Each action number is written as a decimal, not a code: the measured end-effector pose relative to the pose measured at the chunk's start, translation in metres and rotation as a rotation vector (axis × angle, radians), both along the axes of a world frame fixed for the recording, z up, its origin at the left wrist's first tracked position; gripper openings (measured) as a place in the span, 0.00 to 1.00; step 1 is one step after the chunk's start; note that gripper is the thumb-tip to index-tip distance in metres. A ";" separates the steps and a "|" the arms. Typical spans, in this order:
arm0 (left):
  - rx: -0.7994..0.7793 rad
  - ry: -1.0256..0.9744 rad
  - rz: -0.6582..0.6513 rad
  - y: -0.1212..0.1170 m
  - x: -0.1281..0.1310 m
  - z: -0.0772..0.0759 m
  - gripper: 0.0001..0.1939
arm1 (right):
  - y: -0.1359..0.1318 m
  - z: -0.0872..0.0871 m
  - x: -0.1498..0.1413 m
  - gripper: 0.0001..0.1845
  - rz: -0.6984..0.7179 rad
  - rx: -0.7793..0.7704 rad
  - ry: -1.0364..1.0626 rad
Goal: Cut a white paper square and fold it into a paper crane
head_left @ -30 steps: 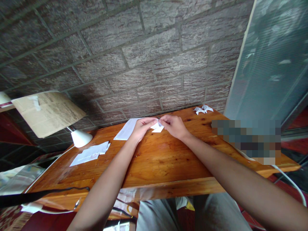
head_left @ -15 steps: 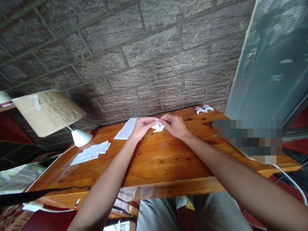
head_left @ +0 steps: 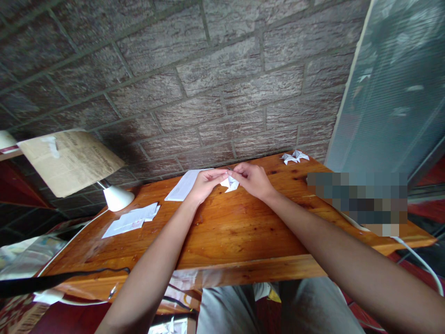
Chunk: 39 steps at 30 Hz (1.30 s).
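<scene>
A small white folded-paper figure (head_left: 230, 184) is pinched between my two hands over the far middle of the wooden table. My left hand (head_left: 207, 182) grips its upper left side with thumb and fingers. On the other side, my right hand (head_left: 254, 179) closes on its top right, the two thumbs almost meeting. Pointed flaps of paper stick out below the fingertips, while the upper part is hidden by them. Behind my left hand lies a stack of white paper (head_left: 182, 185).
Folded white paper figures (head_left: 295, 157) stand at the table's far right corner. On the left are loose paper pieces (head_left: 132, 220) and a lamp (head_left: 118, 198) with a brown paper shade. A brick wall (head_left: 208, 93) backs the table (head_left: 243, 232). A blurred-out object (head_left: 358, 199) sits right.
The paper figure has turned slightly and its lower flaps point differently. My fingertips have shifted a little on it; my arms stay nearly in place.
</scene>
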<state>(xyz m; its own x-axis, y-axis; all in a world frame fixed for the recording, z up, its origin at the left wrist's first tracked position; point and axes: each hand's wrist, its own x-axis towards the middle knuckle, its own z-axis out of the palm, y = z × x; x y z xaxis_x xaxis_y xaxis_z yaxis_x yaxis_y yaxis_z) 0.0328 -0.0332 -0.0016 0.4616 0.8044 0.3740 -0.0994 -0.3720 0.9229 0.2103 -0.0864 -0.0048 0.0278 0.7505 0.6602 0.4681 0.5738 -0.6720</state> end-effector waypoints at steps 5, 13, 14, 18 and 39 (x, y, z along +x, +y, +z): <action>-0.098 -0.045 -0.062 -0.004 0.001 0.004 0.13 | 0.001 -0.001 -0.001 0.15 0.000 -0.004 0.009; -0.273 -0.125 -0.066 -0.005 0.002 0.007 0.15 | 0.001 -0.002 -0.002 0.13 0.016 -0.026 0.035; -0.288 -0.126 -0.076 -0.005 0.001 0.006 0.15 | 0.000 -0.001 -0.002 0.13 0.017 -0.028 0.034; -0.320 -0.117 -0.106 -0.002 -0.001 0.003 0.14 | -0.001 -0.001 -0.001 0.14 0.044 -0.032 0.043; -0.221 -0.055 -0.127 0.000 -0.004 0.002 0.14 | 0.004 -0.005 -0.001 0.14 0.076 -0.030 0.057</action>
